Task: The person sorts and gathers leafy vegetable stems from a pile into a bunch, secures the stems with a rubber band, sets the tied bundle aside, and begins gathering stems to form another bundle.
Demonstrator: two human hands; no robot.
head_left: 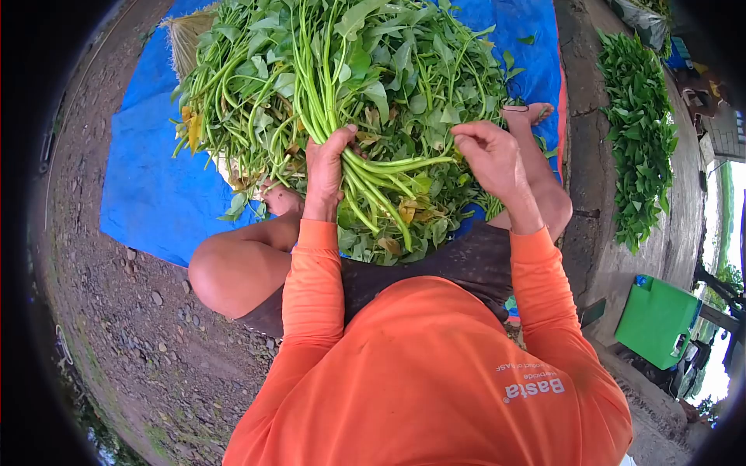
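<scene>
My left hand (330, 167) is closed around a bunch of water spinach (317, 93). The long leafy tops point away from me, and the thick cut stem ends fan out to the right below my fist. To the right of those ends is my right hand (491, 155), thumb and fingers pinched together beside a leafy part of the heap. Whatever is between those fingertips is too small to make out. Under and beyond both hands spreads a big heap of water spinach (420, 70), with some yellow and brown leaves (190, 128) mixed in.
A blue tarp (148, 179) lies beneath the heap, between my bent legs. Stony ground (171, 334) extends to the left. On the right, a pile of greens (637, 140) rests on concrete, with a green plastic container (657, 322) nearer me. A woven sack (186, 39) sits at the heap's left.
</scene>
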